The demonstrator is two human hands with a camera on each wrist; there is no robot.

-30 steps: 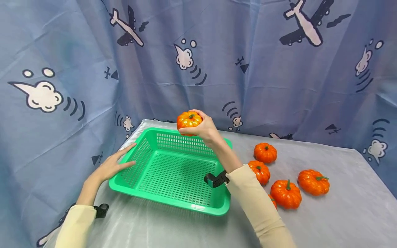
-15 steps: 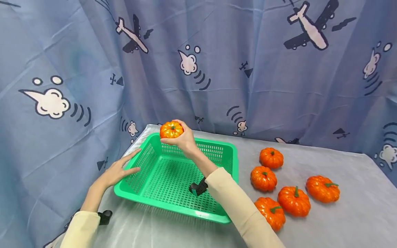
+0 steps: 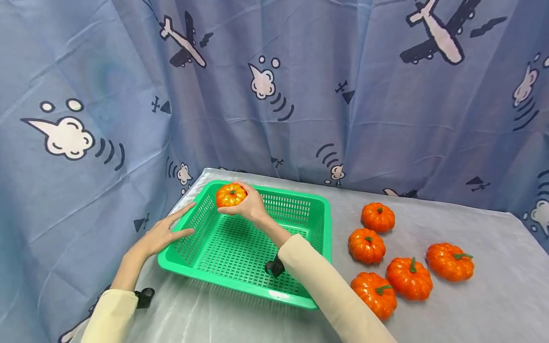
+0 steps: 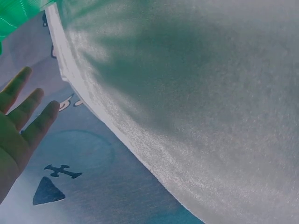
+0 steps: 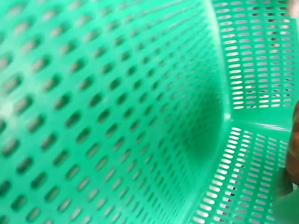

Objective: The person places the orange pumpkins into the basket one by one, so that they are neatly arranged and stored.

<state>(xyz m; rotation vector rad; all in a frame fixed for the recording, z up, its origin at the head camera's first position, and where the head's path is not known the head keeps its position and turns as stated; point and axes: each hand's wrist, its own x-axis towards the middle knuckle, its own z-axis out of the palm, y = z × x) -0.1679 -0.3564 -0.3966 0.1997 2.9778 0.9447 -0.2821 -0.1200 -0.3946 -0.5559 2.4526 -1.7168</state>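
Observation:
My right hand (image 3: 250,206) grips a small orange pumpkin (image 3: 230,196) between thumb and fingers, over the far left corner of a green plastic basket (image 3: 240,284). In the right wrist view the basket's slotted floor (image 5: 107,112) and walls fill most of the picture, with a sliver of the pumpkin (image 5: 293,154) at the right edge. My left hand (image 3: 160,234) lies at the basket's left rim, thumb and fingers spread and straight. Seen from the left wrist, three fingers of that hand (image 4: 18,121) are stretched out, while the basket shows only at the top left corner.
Several orange pumpkins stand on the grey-covered table right of the basket: one at the back (image 3: 378,217), one close to the basket wall (image 3: 366,246), another far right (image 3: 450,262). A blue curtain (image 3: 300,95) with airplane prints hangs behind and to the left.
My right hand has carried the pumpkin left, then lowered it from above the back rim into the basket's far left corner. The left hand stays at the rim. The head view has shifted slightly.

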